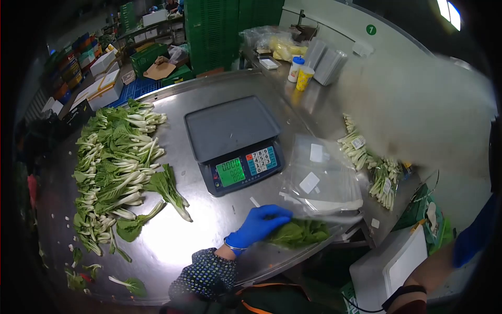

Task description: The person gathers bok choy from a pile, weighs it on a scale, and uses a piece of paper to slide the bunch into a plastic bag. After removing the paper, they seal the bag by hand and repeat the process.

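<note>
My left hand (259, 226), in a blue glove, is at the table's front edge with its fingers bent over a bunch of leafy greens (299, 233). Clear plastic film seems to lie about the leaves. My right hand (477, 230) is at the far right edge of view, also in a blue glove; its fingers are hidden. A large blurred, translucent sheet (418, 110), perhaps a plastic bag, fills the upper right close to the camera. Just beyond my left hand lies a stack of clear plastic bags (334, 183) with white labels.
A digital scale (232, 131) with an empty pan reads 0.000. Bok choy (117, 172) is heaped at left. Packed bundles of greens (384, 183), a yellow cup (304, 78) and clear trays (324, 63) stand on the right counter. A white foam box (392, 267) is below.
</note>
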`<state>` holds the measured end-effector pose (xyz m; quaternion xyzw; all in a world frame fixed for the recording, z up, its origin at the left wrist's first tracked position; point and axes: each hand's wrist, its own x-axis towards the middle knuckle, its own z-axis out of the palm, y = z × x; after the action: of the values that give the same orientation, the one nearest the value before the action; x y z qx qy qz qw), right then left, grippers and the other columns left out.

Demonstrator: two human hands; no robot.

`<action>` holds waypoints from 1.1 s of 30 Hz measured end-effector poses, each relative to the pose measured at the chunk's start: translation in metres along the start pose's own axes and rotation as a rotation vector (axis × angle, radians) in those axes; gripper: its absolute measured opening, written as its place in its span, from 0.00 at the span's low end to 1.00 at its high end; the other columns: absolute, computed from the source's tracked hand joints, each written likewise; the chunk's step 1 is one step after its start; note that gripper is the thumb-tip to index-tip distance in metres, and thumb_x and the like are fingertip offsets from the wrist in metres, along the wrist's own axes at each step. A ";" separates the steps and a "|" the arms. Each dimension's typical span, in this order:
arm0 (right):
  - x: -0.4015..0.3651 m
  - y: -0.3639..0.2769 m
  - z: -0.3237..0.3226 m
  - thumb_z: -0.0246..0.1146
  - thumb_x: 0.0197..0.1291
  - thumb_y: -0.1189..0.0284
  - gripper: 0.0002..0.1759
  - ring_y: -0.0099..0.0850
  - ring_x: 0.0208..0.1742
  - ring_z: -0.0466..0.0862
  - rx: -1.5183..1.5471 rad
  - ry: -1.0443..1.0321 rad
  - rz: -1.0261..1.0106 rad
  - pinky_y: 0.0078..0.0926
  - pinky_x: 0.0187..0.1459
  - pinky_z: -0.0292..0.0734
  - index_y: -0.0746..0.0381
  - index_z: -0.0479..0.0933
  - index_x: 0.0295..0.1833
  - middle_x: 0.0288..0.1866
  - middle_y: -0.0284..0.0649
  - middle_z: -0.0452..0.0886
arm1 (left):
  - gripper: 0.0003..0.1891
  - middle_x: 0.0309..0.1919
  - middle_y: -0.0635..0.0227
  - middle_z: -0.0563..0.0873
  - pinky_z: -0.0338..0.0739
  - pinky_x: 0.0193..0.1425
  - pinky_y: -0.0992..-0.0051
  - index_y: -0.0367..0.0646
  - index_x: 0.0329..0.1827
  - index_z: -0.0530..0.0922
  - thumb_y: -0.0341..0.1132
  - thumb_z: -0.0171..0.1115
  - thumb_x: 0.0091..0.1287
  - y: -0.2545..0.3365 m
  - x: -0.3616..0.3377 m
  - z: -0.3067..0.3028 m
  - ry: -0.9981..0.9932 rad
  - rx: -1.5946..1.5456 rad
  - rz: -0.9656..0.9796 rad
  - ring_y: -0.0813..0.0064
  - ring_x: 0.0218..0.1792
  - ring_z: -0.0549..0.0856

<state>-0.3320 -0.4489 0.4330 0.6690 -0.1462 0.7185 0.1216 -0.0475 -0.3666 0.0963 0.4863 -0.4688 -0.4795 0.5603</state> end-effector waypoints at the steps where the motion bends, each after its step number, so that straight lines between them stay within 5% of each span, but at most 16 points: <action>1: -0.017 -0.001 0.004 0.58 0.54 0.78 0.04 0.26 0.31 0.69 -0.128 0.111 -0.051 0.24 0.39 0.67 0.67 0.71 0.34 0.29 0.40 0.71 | 0.13 0.40 0.68 0.82 0.73 0.49 0.76 0.42 0.48 0.77 0.32 0.59 0.60 0.007 -0.002 0.000 0.002 -0.001 0.000 0.78 0.42 0.80; 3: -0.081 0.056 -0.063 0.50 0.58 0.83 0.10 0.33 0.51 0.73 -0.223 -0.168 0.197 0.31 0.58 0.66 0.68 0.74 0.44 0.48 0.41 0.74 | 0.14 0.45 0.70 0.80 0.70 0.55 0.72 0.46 0.48 0.77 0.32 0.58 0.59 0.022 -0.017 -0.003 -0.302 0.427 0.641 0.71 0.48 0.78; 5: -0.164 0.049 -0.003 0.56 0.53 0.82 0.09 0.32 0.46 0.75 0.125 -0.533 0.270 0.33 0.52 0.68 0.67 0.74 0.42 0.43 0.40 0.76 | 0.13 0.48 0.68 0.78 0.66 0.58 0.68 0.47 0.48 0.76 0.33 0.55 0.60 -0.010 -0.047 -0.007 -0.341 0.659 0.617 0.68 0.52 0.75; 8: -0.279 0.047 0.033 0.60 0.50 0.79 0.12 0.38 0.46 0.74 -0.166 -0.851 0.189 0.32 0.51 0.66 0.62 0.76 0.43 0.42 0.42 0.77 | 0.15 0.53 0.63 0.74 0.62 0.61 0.64 0.49 0.51 0.74 0.38 0.54 0.60 -0.046 -0.103 -0.009 -0.450 1.084 0.565 0.67 0.57 0.71; 10: -0.365 0.059 0.017 0.62 0.50 0.76 0.16 0.39 0.47 0.74 -0.256 -0.913 0.384 0.34 0.52 0.66 0.62 0.75 0.47 0.44 0.45 0.77 | 0.15 0.52 0.61 0.74 0.62 0.62 0.64 0.48 0.50 0.75 0.38 0.55 0.60 -0.037 -0.140 0.002 -0.426 0.976 0.253 0.66 0.57 0.71; 12: -0.412 0.043 -0.017 0.62 0.50 0.74 0.18 0.41 0.47 0.74 -0.189 -0.939 0.642 0.35 0.52 0.66 0.62 0.74 0.49 0.45 0.47 0.77 | 0.23 0.47 0.57 0.76 0.70 0.54 0.68 0.43 0.53 0.72 0.39 0.63 0.54 -0.049 -0.166 0.000 -0.124 0.770 -0.067 0.62 0.51 0.75; 14: -0.440 0.015 -0.042 0.62 0.51 0.72 0.19 0.42 0.47 0.74 -0.151 -0.913 0.913 0.36 0.52 0.65 0.63 0.73 0.50 0.45 0.48 0.76 | 0.23 0.40 0.57 0.80 0.72 0.50 0.67 0.38 0.52 0.70 0.37 0.63 0.56 -0.072 -0.182 0.012 0.637 0.629 -0.236 0.59 0.44 0.79; 16: -0.457 -0.011 -0.050 0.62 0.52 0.69 0.21 0.42 0.46 0.74 -0.301 -1.194 0.802 0.35 0.51 0.67 0.66 0.71 0.52 0.44 0.48 0.77 | 0.22 0.36 0.58 0.81 0.73 0.46 0.72 0.37 0.51 0.71 0.41 0.62 0.57 -0.112 -0.175 0.001 0.581 0.198 -0.628 0.66 0.38 0.80; 18: -0.454 -0.027 -0.043 0.62 0.53 0.69 0.21 0.39 0.45 0.75 -0.381 -1.302 0.717 0.32 0.48 0.68 0.66 0.71 0.51 0.44 0.46 0.77 | 0.19 0.32 0.62 0.81 0.73 0.42 0.75 0.35 0.44 0.75 0.43 0.60 0.59 -0.134 -0.161 0.005 0.519 0.251 -0.673 0.74 0.35 0.79; 20: -0.452 -0.026 -0.037 0.61 0.54 0.70 0.20 0.35 0.43 0.76 -0.454 -1.408 0.618 0.29 0.46 0.70 0.67 0.71 0.51 0.43 0.44 0.77 | 0.17 0.29 0.65 0.81 0.73 0.39 0.77 0.34 0.38 0.77 0.44 0.56 0.61 -0.132 -0.151 0.014 0.149 0.062 -0.665 0.78 0.32 0.78; 22: -0.449 -0.014 -0.034 0.61 0.52 0.72 0.19 0.26 0.41 0.75 -0.029 -1.181 1.494 0.23 0.43 0.70 0.67 0.72 0.50 0.40 0.38 0.77 | 0.16 0.29 0.65 0.81 0.73 0.38 0.77 0.34 0.36 0.77 0.42 0.54 0.62 -0.126 -0.160 0.022 0.215 -0.124 -0.677 0.78 0.31 0.78; 25: -0.426 -0.007 -0.038 0.61 0.51 0.74 0.18 0.23 0.38 0.75 0.309 -0.860 1.591 0.21 0.40 0.71 0.65 0.73 0.49 0.38 0.37 0.77 | 0.14 0.29 0.64 0.82 0.74 0.35 0.79 0.34 0.33 0.78 0.35 0.48 0.65 -0.085 -0.151 0.022 0.314 -0.485 -0.625 0.77 0.30 0.79; 30: -0.436 0.037 -0.079 0.61 0.49 0.76 0.18 0.27 0.37 0.76 0.161 -1.144 1.300 0.24 0.42 0.72 0.63 0.74 0.48 0.38 0.38 0.77 | 0.14 0.34 0.58 0.81 0.78 0.39 0.75 0.32 0.42 0.75 0.35 0.47 0.66 -0.118 -0.170 0.061 0.119 -0.533 -0.735 0.69 0.35 0.82; 31: -0.435 0.039 -0.087 0.60 0.47 0.76 0.18 0.34 0.36 0.77 -0.123 -1.263 1.096 0.29 0.42 0.72 0.62 0.74 0.48 0.37 0.42 0.78 | 0.14 0.35 0.59 0.81 0.78 0.38 0.76 0.32 0.42 0.75 0.35 0.48 0.66 -0.100 -0.172 0.080 0.177 -0.575 -0.763 0.69 0.35 0.82; 32: -0.411 0.024 -0.085 0.60 0.46 0.74 0.19 0.29 0.32 0.77 -0.463 -1.252 0.453 0.26 0.39 0.71 0.62 0.75 0.48 0.32 0.43 0.77 | 0.13 0.35 0.59 0.81 0.78 0.38 0.76 0.33 0.41 0.76 0.36 0.49 0.65 -0.084 -0.176 0.097 0.233 -0.612 -0.799 0.69 0.36 0.82; 33: -0.403 0.017 -0.078 0.60 0.46 0.74 0.20 0.28 0.30 0.76 -0.292 -1.200 0.453 0.26 0.37 0.71 0.61 0.74 0.50 0.30 0.42 0.76 | 0.12 0.34 0.61 0.81 0.78 0.37 0.77 0.36 0.42 0.77 0.35 0.55 0.61 -0.117 -0.189 0.107 0.154 -0.333 -0.609 0.72 0.35 0.82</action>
<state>-0.3805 -0.4272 0.0260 0.8828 -0.4220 0.2012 -0.0460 -0.1823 -0.1969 -0.0216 0.5405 -0.1740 -0.6564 0.4968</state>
